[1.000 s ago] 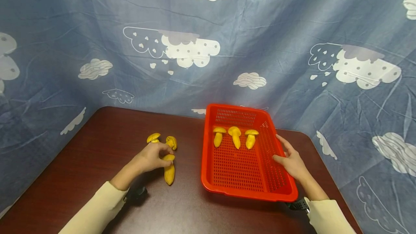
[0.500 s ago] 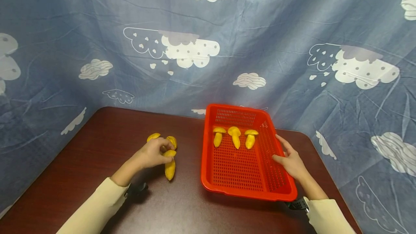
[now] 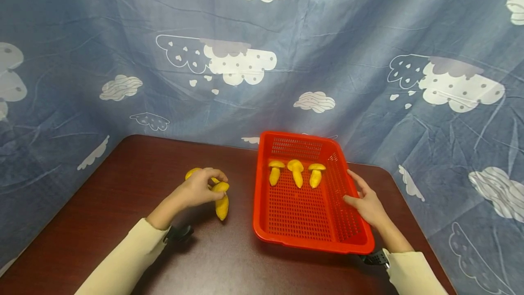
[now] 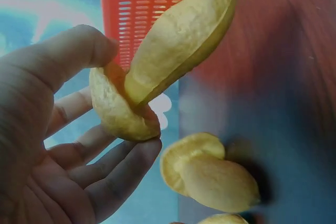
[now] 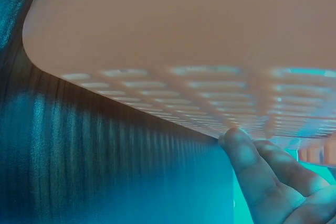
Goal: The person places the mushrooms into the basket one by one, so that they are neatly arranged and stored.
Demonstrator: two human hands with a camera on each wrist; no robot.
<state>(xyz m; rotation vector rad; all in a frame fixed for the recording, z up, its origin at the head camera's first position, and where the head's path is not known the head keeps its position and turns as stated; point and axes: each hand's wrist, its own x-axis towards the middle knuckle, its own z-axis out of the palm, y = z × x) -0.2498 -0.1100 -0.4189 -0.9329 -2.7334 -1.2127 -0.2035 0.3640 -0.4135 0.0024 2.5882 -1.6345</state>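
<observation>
Blue cloud-print cloth [image 3: 352,35] behind a dark red-brown worktop [image 3: 98,199]

At left, a cream sleeve [image 3: 127,254] reaches over the worktop, ending in a black strap [image 3: 178,233] at the wrist. The left hand [image 3: 199,189] comes next, its grip pinching the cap of the held mushroom [image 3: 222,206] between thumb and fingers. That yellow mushroom is left of the red basket [image 3: 303,243] and apart from it, stem slanting downward. Two loose mushrooms are near this hand, mostly hidden by it from the head camera; the left wrist view shows one [image 4: 210,174] lying on its side and just a sliver of the other [image 4: 224,219].

Right of centre, the red basket contains three mushrooms in a spaced row toward its far end: left [image 3: 276,173], middle [image 3: 296,173] and right [image 3: 316,175], caps pointing away from the person. Farthest right, the right hand [image 3: 368,204] has its grip on the basket's right side, thumb inside the wall.
</observation>
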